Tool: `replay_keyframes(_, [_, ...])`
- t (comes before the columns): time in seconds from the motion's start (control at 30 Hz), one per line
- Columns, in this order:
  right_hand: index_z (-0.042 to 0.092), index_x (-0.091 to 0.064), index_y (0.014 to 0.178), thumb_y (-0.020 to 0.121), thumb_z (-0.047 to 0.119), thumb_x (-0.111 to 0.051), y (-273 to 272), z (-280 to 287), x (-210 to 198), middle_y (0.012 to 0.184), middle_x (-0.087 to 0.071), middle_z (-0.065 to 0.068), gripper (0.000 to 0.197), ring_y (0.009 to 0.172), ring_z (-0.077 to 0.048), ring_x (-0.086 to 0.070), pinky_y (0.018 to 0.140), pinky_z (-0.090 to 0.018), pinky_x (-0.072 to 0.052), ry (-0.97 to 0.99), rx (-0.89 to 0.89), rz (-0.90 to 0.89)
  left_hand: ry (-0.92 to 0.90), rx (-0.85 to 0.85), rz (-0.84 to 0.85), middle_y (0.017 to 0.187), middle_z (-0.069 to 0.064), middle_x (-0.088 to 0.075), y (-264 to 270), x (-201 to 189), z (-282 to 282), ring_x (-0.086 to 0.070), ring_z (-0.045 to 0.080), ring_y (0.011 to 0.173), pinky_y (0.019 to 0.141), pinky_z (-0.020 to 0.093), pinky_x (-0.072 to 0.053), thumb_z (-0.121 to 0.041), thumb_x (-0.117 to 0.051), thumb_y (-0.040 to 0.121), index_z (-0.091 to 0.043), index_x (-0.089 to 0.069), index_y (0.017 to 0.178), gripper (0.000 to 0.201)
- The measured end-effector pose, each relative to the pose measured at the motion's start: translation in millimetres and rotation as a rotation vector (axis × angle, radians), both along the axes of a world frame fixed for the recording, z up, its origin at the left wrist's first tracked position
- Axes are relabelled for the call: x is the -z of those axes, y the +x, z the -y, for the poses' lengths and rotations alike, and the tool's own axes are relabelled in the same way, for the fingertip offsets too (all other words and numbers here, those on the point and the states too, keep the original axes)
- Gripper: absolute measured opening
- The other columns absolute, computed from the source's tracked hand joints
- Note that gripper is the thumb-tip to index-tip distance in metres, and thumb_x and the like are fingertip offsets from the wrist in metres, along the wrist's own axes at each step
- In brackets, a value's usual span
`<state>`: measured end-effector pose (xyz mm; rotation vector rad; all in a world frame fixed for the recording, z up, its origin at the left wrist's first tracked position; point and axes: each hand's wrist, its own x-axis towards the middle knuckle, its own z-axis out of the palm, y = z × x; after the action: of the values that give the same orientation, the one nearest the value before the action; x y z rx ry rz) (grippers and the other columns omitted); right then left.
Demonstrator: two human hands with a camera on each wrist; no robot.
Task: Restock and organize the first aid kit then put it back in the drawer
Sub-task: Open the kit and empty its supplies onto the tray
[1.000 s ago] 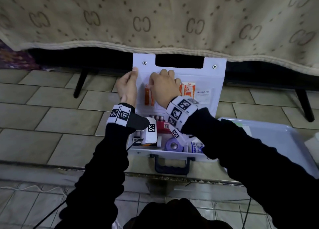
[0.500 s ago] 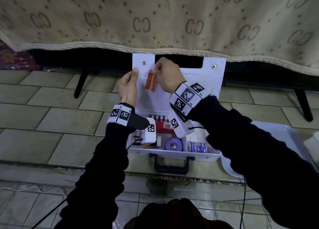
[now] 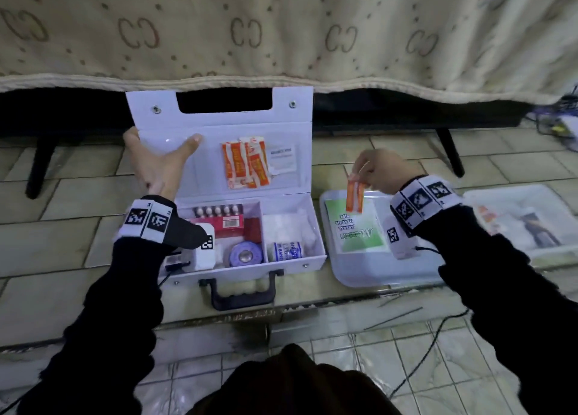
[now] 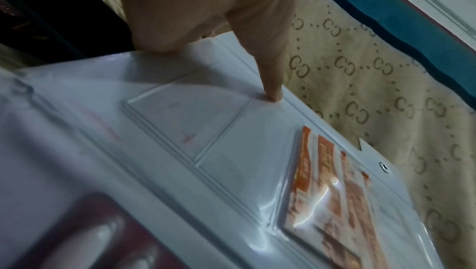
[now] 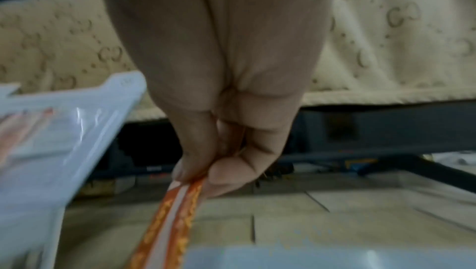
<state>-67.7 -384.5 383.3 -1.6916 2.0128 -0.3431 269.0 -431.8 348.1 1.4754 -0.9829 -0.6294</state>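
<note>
The white first aid kit [image 3: 306, 260] lies open on the tiled floor, its lid [image 3: 219, 123] upright against the bed. Orange-and-white plaster strips [image 3: 247, 164] sit in the lid's clear pocket [image 4: 329, 192]. My left hand [image 3: 162, 145] holds the lid's left edge, thumb [image 4: 273, 96] pressing on the pocket, fingers behind the lid. My right hand [image 3: 364, 172] pinches a couple of orange plaster strips [image 3: 355, 197] above a white tray [image 3: 359, 277]; the right wrist view shows the strips [image 5: 170, 222] hanging from thumb and forefinger. The base holds a pill blister [image 3: 217, 209], a red box [image 3: 230, 224], a tape roll [image 3: 245, 255] and a bandage roll [image 3: 286, 252].
A green-and-white packet [image 3: 359, 227] lies in the tray. A second tray [image 3: 531, 249] with more items is at the far right. The beige blanket [image 3: 281, 23] hangs over the bed, with black bed legs [image 3: 450, 152] behind. Cables [image 3: 556, 123] lie at the right edge.
My right hand pulled the orange strips out of the lid's pocket and carried them right, over the tray. My left hand stayed on the lid's left edge.
</note>
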Motion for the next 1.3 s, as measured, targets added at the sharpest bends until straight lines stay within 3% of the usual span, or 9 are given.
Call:
replay_keyframes(0.07, [0.014, -0.059, 0.072, 0.086, 0.001, -0.058, -7, -9, 22, 0.067, -0.061, 0.003, 0.020, 0.066, -0.013, -0.060, 0.055, -0.021, -0.048, 0.083, -0.021, -0.029, 0.014, -0.012, 0.012, 0.117, -0.002, -0.051, -2, -1, 0, -0.050, 0.011, 0.102, 0.087, 0.017, -0.039, -0.037, -0.082, 0.065, -0.008, -0.036, 0.131, 0.085])
replay_keyframes(0.27, [0.011, -0.062, 0.080, 0.081, 0.008, -0.069, 0, -17, 59, 0.078, -0.065, -0.005, 0.008, 0.065, -0.011, -0.058, 0.046, -0.007, -0.040, 0.042, -0.024, 0.036, -0.002, -0.029, -0.032, 0.113, -0.005, -0.053, -3, -1, -2, -0.053, 0.008, 0.100, 0.085, 0.013, -0.042, -0.030, -0.084, 0.064, -0.009, -0.039, 0.128, 0.081])
replay_keyframes(0.37, [0.006, -0.066, 0.084, 0.081, 0.006, -0.067, 3, -18, 63, 0.093, -0.067, -0.013, 0.003, 0.085, -0.023, -0.063, 0.062, -0.018, -0.043, 0.036, -0.038, -0.037, -0.018, -0.032, -0.041, 0.112, -0.004, -0.054, -3, -1, -2, -0.054, 0.009, 0.100, 0.083, 0.012, -0.043, -0.028, -0.084, 0.064, -0.008, -0.040, 0.127, 0.080])
replay_keyframes(0.5, [0.005, -0.066, 0.099, 0.082, 0.012, -0.068, 10, -13, 43, 0.119, -0.048, -0.015, 0.019, 0.105, -0.030, -0.055, 0.086, -0.025, -0.040, -0.031, -0.055, -0.144, -0.019, -0.011, -0.061, 0.109, -0.005, -0.053, -4, -2, 0, -0.053, 0.007, 0.098, 0.076, 0.003, -0.041, -0.022, -0.084, 0.065, -0.007, -0.040, 0.126, 0.077])
replay_keyframes(0.63, [0.005, -0.065, 0.109, 0.088, 0.005, -0.056, 53, -1, -5, 0.117, -0.055, -0.017, 0.023, 0.105, -0.030, -0.055, 0.083, -0.022, -0.034, -0.355, -0.211, -0.078, -0.015, -0.010, -0.065, 0.108, -0.005, -0.054, -2, -4, 0, -0.055, 0.009, 0.099, 0.075, 0.003, -0.042, -0.023, -0.086, 0.063, -0.007, -0.041, 0.125, 0.078])
replay_keyframes(0.73, [0.005, -0.059, 0.122, 0.090, 0.000, -0.048, 102, 10, -24, 0.122, -0.053, -0.019, 0.034, 0.113, -0.032, -0.049, 0.093, -0.024, -0.033, -0.464, -0.413, -0.031, -0.005, -0.017, -0.073, 0.106, -0.006, -0.054, -3, -3, -2, -0.056, 0.008, 0.098, 0.078, 0.007, -0.043, -0.021, -0.085, 0.064, -0.008, -0.041, 0.125, 0.077])
replay_keyframes(0.87, [0.015, -0.039, 0.138, 0.088, 0.000, -0.041, 148, 16, -14, 0.139, -0.035, -0.012, 0.052, 0.120, -0.032, -0.036, 0.095, -0.038, -0.036, -0.459, -0.509, -0.272, 0.011, -0.022, -0.068, 0.109, -0.007, -0.055, -2, -4, -3, -0.056, 0.009, 0.101, 0.091, 0.020, -0.045, -0.025, -0.085, 0.063, -0.010, -0.041, 0.127, 0.079])
replay_keyframes(1.03, [0.016, -0.047, 0.133, 0.091, 0.005, -0.044, 162, 13, -4, 0.132, -0.043, -0.009, 0.044, 0.118, -0.031, -0.038, 0.089, -0.038, -0.032, -0.526, -0.500, -0.346, 0.015, -0.036, -0.086, 0.111, -0.008, -0.055, -3, -6, -4, -0.056, 0.009, 0.102, 0.093, 0.024, -0.046, -0.025, -0.085, 0.063, -0.012, -0.042, 0.127, 0.078])
replay_keyframes(1.3, [0.021, -0.069, 0.100, 0.092, 0.024, -0.053, 166, 27, -23, 0.110, -0.062, -0.001, 0.018, 0.115, -0.023, -0.044, 0.092, -0.039, -0.033, -0.390, -0.315, -0.129, -0.001, -0.024, -0.107, 0.106, -0.011, -0.055, -3, -7, -8, -0.056, 0.007, 0.098, 0.089, 0.018, -0.044, -0.022, -0.086, 0.062, -0.012, -0.042, 0.126, 0.078])
